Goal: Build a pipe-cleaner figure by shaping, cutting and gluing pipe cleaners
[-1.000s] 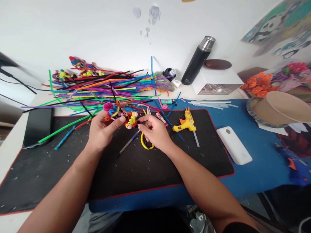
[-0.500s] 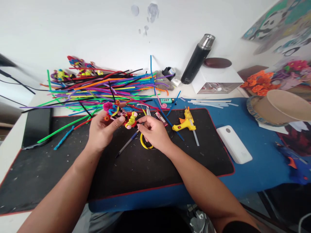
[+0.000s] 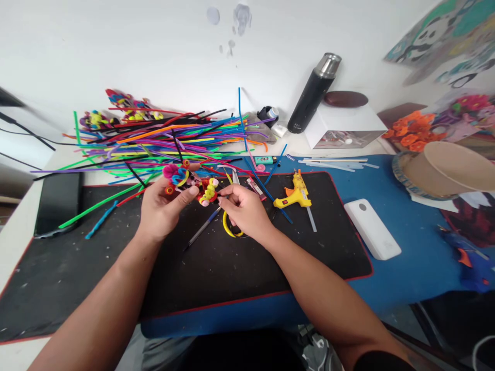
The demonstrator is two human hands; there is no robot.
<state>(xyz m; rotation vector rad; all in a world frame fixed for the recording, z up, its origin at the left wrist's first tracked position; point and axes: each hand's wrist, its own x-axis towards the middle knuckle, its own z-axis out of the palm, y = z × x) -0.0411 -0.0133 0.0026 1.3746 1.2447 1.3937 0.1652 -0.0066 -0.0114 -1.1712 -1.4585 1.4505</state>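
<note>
A small pipe-cleaner figure [image 3: 207,192], with a pink and blue top, yellow coils and red parts, lies in the grip of my left hand [image 3: 164,206], thumb across its middle. At its right end, the thumb and forefinger of my right hand [image 3: 245,208] pinch a dark part of the figure. Below that hand sit scissors with a yellow handle [image 3: 229,228], partly covered by it. A pen [image 3: 203,229] rests on the black mat [image 3: 232,273] between my forearms.
Many coloured pipe cleaners [image 3: 154,136] spread along the back left. A yellow glue gun [image 3: 296,195] lies on the right of the mat, near a white power bank [image 3: 372,229]. A dark phone [image 3: 59,201] is at left; a black flask [image 3: 314,95] leans by the wall.
The view has shifted very slightly. Both hands keep the same hold on the figure, with no clear movement.
</note>
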